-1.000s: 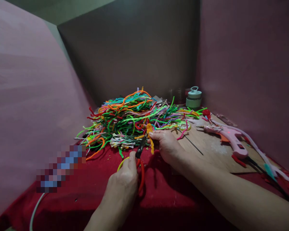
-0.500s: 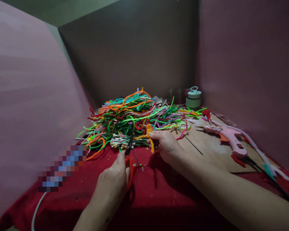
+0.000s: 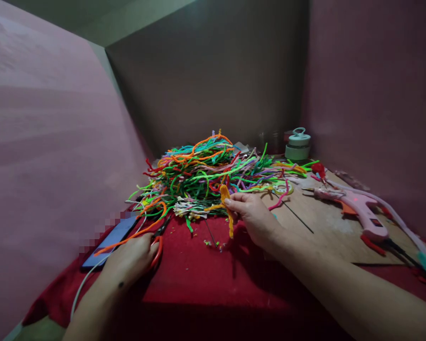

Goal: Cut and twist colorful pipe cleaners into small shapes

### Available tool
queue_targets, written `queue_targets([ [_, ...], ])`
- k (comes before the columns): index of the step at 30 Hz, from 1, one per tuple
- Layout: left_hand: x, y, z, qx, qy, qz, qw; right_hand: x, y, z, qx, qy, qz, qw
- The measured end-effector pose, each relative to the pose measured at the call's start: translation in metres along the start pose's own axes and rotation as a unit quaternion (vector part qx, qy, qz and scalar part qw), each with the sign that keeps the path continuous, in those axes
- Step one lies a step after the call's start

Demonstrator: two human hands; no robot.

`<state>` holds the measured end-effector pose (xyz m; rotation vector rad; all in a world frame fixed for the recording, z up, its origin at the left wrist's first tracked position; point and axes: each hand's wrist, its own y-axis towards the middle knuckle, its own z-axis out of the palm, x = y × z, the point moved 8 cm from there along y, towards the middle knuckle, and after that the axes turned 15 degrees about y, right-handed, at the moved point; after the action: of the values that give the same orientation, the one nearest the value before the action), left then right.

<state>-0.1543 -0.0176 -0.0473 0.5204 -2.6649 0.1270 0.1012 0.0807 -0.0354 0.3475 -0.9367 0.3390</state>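
My left hand (image 3: 133,258) is closed around red-handled scissors (image 3: 158,251), low at the left near the phone. Their dark blades point up and away toward the pile. Between the thumb and fingers of my right hand (image 3: 253,218) is a yellow-orange pipe cleaner piece (image 3: 225,193), bent into a flat, folded shape with one strand hanging down and another sticking out left. Behind it lies a bundle of thin stems with pale tips (image 3: 184,207). A large heap of coloured pipe cleaners (image 3: 202,166) rises beyond both hands.
A pink glue gun (image 3: 358,208) lies on a wooden board (image 3: 326,232) at the right, its cord running off. A phone (image 3: 110,241) with a white cable is at the left. A pale green lidded container (image 3: 298,144) stands at the back. Small clippings (image 3: 213,244) dot the red cloth (image 3: 199,279).
My left hand has moved left and down with the scissors, away from the yellow-orange pipe cleaner. My right hand still holds that piece. The view has turned slightly left.
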Motion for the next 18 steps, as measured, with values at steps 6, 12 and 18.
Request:
queue_targets([
  [6, -0.011, 0.028, -0.019, -0.07, -0.018, 0.032, 0.997, -0.004, 0.004, -0.005, -0.011, 0.026, 0.011, 1.0],
  [12, -0.069, -0.011, -0.088, -0.113, -0.333, 0.156, 0.923, -0.005, 0.004, -0.002, -0.004, 0.059, 0.015, 0.998],
  [18, -0.159, -0.02, -0.097, 0.098, -0.611, 0.217, 0.755, -0.006, 0.006, -0.005, -0.01, 0.113, 0.009, 0.994],
])
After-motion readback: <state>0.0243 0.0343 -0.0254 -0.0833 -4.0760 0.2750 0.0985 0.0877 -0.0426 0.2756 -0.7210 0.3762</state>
